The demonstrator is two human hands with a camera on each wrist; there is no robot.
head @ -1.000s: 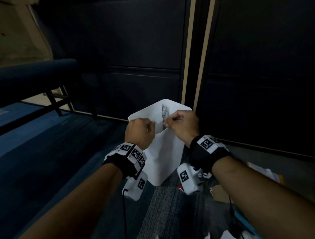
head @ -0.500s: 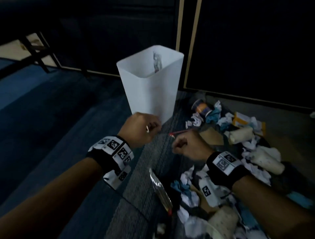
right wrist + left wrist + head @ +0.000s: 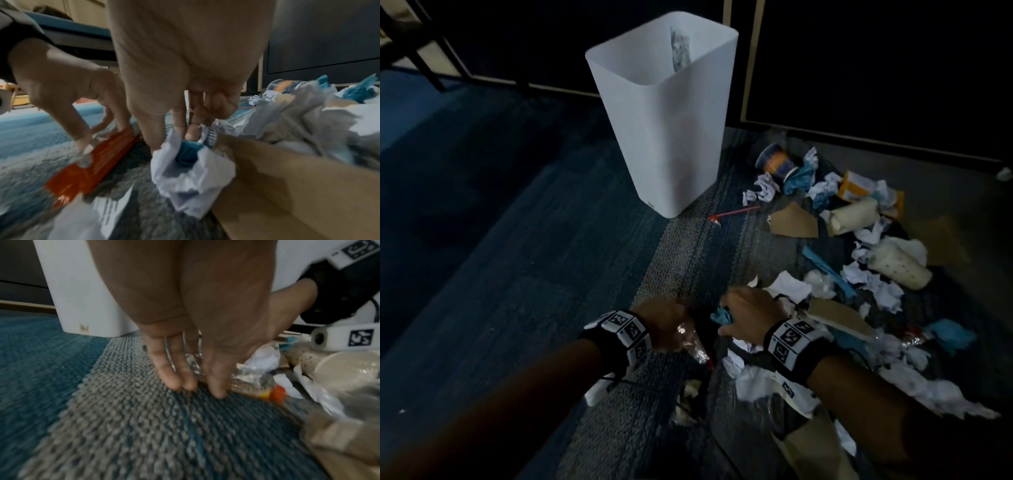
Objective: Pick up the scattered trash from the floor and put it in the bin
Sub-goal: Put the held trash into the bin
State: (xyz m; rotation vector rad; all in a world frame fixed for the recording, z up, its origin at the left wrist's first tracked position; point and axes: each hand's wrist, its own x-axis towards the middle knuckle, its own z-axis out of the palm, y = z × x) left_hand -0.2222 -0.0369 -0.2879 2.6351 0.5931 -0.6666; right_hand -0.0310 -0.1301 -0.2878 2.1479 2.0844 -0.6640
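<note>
The white bin [image 3: 664, 113] stands upright on the carpet against the dark wall, with a scrap showing inside its rim. Trash lies scattered to its right and in front of me. My left hand [image 3: 681, 329] is down on the carpet, fingers and thumb pinching a clear plastic wrapper [image 3: 246, 379] with an orange-red end [image 3: 92, 164]. My left hand [image 3: 197, 389] points straight down in the wrist view. Just to its right, my right hand [image 3: 726, 318] pinches a crumpled wad of white and blue paper [image 3: 185, 168]. Thumb and fingers of the right hand [image 3: 172, 142] close on its top.
A paper cup [image 3: 774, 162], a red stick [image 3: 732, 213], cardboard pieces [image 3: 792, 222], paper rolls [image 3: 897, 269] and several crumpled papers lie right of the bin. A cardboard sheet [image 3: 287, 178] lies beside the wad. Dark cabinet panels [image 3: 876, 68] back the scene; furniture legs [image 3: 431, 65] stand far left.
Both hands left the bin's rim and dropped to the floor. The left now has the wrapper and the right the paper wad. My view tilted down onto the trash.
</note>
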